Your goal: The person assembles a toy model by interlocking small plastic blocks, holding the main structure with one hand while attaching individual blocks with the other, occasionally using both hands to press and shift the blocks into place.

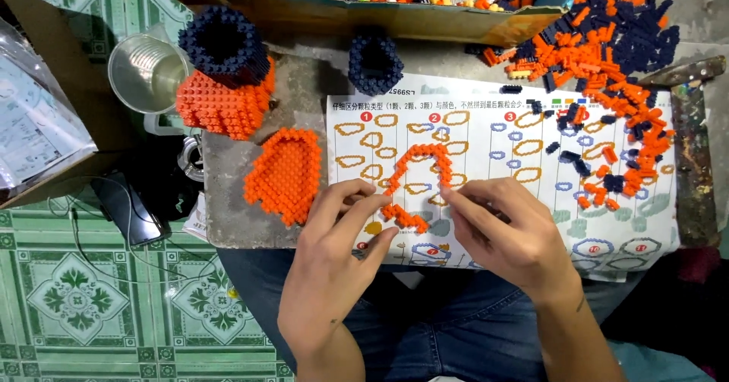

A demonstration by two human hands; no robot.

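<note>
An open orange brick ring (416, 177) lies on the instruction sheet (501, 192) at frame centre. The left hand (334, 253) pinches its lower left edge; the right hand (509, 230) pinches its right side. Left of it sits a flat orange plate (285, 173); loose orange and navy bricks (607, 55) pile at upper right.

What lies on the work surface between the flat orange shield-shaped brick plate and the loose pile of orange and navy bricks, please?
In the head view, the printed instruction sheet lies there, with the open orange brick outline resting on it.
</note>
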